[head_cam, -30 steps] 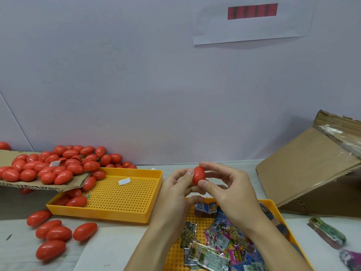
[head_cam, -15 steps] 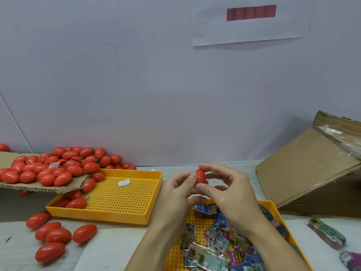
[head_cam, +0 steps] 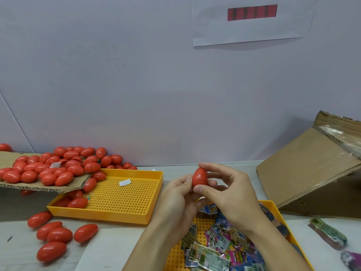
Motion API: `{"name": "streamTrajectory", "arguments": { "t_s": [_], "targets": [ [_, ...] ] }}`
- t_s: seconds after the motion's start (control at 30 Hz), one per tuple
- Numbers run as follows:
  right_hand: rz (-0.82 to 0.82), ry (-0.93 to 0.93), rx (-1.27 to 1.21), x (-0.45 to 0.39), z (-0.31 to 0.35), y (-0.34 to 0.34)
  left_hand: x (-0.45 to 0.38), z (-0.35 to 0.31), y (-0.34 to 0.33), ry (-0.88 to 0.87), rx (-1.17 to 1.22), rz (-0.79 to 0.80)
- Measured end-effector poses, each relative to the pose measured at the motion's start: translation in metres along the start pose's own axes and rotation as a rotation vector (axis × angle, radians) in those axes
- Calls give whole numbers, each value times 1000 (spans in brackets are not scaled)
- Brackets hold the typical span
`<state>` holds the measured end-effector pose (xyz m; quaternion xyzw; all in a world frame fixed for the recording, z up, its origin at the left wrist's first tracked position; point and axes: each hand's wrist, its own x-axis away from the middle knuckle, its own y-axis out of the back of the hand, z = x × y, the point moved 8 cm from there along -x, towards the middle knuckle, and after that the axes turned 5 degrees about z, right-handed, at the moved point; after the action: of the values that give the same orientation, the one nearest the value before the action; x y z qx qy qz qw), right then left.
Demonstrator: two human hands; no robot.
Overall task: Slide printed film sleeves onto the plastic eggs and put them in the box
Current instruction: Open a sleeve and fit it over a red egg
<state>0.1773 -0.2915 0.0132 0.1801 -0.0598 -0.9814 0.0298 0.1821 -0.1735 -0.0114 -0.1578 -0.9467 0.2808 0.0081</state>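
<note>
A bare red plastic egg (head_cam: 199, 177) stands upright in the air above the table's near middle, pinched between the left hand's (head_cam: 176, 200) fingertips on its left side and the right hand's (head_cam: 230, 194) thumb and curled fingers on its right. Below the hands, a yellow tray (head_cam: 273, 207) at the near edge holds a heap of printed film sleeves (head_cam: 220, 249). A second yellow tray (head_cam: 154, 194) to the left holds a few eggs in its left corner. A tilted cardboard box (head_cam: 308, 173) sits at the right edge.

Two bare hands (head_cam: 205, 200), bare forearms, sleeveless
</note>
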Motion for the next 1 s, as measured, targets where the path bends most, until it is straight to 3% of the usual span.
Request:
{"name": "streamTrajectory", "arguments": {
  "t_s": [0.4,0.6,0.83,0.9,1.0],
  "targets": [
    [70,2,129,1,0,-3,-1,-4,12,-47,-23,-83],
    [68,5,363,0,3,-2,6,-21,40,-226,-151,-403],
    [550,-216,560,13,-6,-42,17,-39,54,-362,-212,-580],
    [600,-243,638,17,-7,-47,17,-39,53,-365,-225,-577],
    [551,-266,711,17,-7,-52,16,-38,52,-360,-238,-573]
  ]
}}
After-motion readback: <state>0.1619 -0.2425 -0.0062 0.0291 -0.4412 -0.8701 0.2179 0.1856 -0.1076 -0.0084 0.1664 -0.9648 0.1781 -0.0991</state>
